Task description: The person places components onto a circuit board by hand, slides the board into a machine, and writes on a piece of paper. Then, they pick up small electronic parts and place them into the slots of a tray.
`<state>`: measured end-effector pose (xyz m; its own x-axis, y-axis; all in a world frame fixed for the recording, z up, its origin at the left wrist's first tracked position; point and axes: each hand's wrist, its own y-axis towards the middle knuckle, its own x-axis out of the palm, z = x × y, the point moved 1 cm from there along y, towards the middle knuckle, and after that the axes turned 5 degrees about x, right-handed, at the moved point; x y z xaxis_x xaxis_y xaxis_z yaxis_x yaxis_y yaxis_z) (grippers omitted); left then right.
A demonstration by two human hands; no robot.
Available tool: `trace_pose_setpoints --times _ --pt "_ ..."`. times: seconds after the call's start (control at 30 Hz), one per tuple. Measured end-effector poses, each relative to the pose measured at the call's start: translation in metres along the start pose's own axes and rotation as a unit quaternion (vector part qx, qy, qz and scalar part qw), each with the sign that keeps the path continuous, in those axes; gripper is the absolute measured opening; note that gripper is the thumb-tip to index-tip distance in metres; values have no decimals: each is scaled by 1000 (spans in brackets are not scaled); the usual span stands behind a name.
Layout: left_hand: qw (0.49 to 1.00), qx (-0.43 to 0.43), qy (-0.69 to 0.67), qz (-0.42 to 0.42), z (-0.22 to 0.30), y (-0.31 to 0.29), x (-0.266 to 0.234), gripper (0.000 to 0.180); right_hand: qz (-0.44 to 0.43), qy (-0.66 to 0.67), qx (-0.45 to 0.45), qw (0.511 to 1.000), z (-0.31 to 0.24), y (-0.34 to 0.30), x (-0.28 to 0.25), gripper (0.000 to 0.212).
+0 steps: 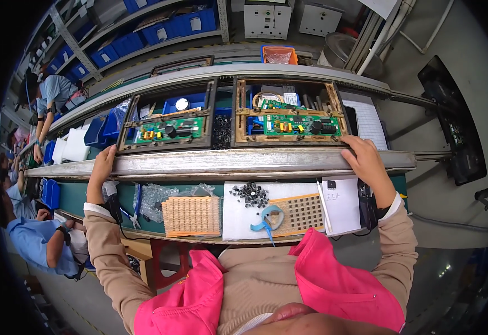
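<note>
Near side of metal rail [227,164]: blue strap [266,225] overlaps tan board [300,214]

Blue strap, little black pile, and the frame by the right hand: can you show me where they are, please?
Blue strap [265,222]: head view, lower left of its loop.
Black pile [250,195]: head view, its middle.
Frame [255,138]: head view, its front bar.

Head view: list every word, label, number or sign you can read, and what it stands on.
Right-hand white sheet: a few dark handwritten marks, not copied.
White label through the right-hand frame: print too small to read.
White tags on the blue shelf bins: too small to read.
Pale boxes at the back: any markings too small.
</note>
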<state>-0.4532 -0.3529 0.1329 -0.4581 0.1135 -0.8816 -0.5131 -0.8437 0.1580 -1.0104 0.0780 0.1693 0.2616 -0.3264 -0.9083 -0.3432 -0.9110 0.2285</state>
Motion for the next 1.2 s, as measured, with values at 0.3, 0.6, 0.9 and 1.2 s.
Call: trace_pose_setpoints --times 0.3,0.6,0.9,1.2 --pt "995 67 -24 -75 76 -7 20 33 39 -2 101 994 60 0 -27 24" --pt "982 127 -99 -100 136 -11 46 33 47 -36 145 988 142 0 -53 38" --pt "968 105 -200 -108 145 -12 62 37 167 -64 -45 983 26 -23 -51 10" --pt "948 99 -230 -196 147 -2 58 38 -61 46 57 995 -61 -89 37 17"
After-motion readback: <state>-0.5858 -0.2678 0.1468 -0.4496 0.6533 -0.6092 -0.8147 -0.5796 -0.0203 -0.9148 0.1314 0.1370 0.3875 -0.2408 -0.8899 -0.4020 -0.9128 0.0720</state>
